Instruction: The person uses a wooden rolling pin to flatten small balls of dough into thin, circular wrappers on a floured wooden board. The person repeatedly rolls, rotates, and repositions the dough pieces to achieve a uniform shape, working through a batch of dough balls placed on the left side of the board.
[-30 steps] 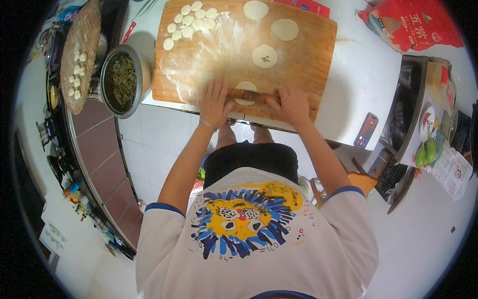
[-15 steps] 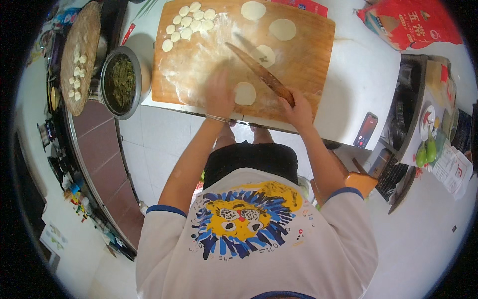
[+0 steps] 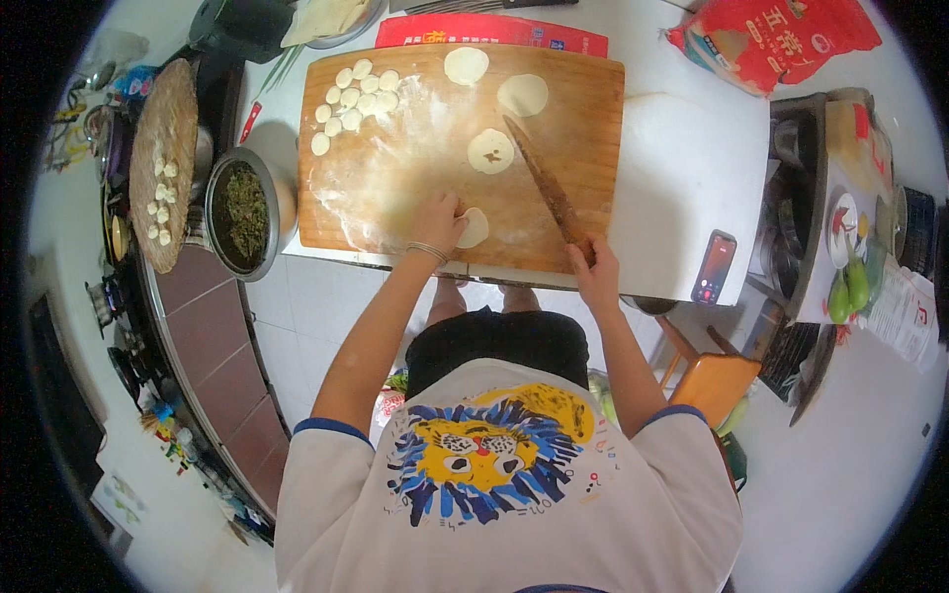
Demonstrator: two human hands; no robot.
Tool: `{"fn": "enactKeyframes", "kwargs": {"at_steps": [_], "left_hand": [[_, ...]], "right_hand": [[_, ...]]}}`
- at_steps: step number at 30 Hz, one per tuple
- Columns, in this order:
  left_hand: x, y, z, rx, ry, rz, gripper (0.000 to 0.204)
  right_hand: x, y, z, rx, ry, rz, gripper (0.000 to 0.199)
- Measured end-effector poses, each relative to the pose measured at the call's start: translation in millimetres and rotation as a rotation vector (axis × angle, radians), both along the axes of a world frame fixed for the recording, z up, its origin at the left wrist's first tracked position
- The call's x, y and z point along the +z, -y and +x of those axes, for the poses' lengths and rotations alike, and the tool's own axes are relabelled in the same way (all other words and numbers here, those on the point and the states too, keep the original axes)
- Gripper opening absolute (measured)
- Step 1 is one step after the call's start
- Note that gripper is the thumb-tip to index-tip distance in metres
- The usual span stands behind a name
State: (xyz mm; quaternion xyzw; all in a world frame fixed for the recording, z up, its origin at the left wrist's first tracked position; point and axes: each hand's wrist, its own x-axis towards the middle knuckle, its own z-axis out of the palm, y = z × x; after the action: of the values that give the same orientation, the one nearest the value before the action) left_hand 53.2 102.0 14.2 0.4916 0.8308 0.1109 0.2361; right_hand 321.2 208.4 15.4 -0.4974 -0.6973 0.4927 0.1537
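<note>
The left hand [image 3: 438, 219] rests on the floured wooden board [image 3: 583, 198], its fingers closed on the edge of a small flat round of dough [image 3: 474, 228] that lies near the board's front edge; the right hand [image 3: 596, 272] sits at the front edge of the board, gripping the near end of a long wooden rolling pin [image 3: 546, 183]; the pin lies slanted across the board, its far tip reaching up beside another rolled round [image 3: 490, 151], well apart from the one under the left hand; two more flat rounds [image 3: 466, 65] lie at the far edge of the board; a cluster of small uncut dough pieces [image 3: 354, 94] sits at the board's far left corner; the board rests on a white table [image 3: 682, 178]; left of the board stands a metal bowl of dark green filling [image 3: 243, 212], and beyond it a round woven tray [image 3: 163, 163] with small white pieces on it; a phone [image 3: 715, 268] lies on the table's front right corner; a red bag [image 3: 776, 40] lies at the far right.
</note>
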Motion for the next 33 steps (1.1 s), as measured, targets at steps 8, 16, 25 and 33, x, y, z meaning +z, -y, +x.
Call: {"fn": "enactKeyframes", "kwargs": {"at_steps": [8,16,25,33], "left_hand": [[3,-59,30,0.042,0.600,0.180,0.015],[-6,-161,33,0.306,0.497,0.463,0.028],[-29,-116,-109,0.464,-0.527,0.301,0.035],[-49,-65,-115,0.135,-0.587,0.239,0.039]], "right_hand": [[8,-11,22,-0.174,-0.036,-0.028,0.027],[11,-23,32,-0.275,-0.130,-0.081,0.023],[13,-11,23,-0.197,-0.032,-0.058,0.025],[9,-6,11,-0.090,0.002,-0.035,0.025]]}}
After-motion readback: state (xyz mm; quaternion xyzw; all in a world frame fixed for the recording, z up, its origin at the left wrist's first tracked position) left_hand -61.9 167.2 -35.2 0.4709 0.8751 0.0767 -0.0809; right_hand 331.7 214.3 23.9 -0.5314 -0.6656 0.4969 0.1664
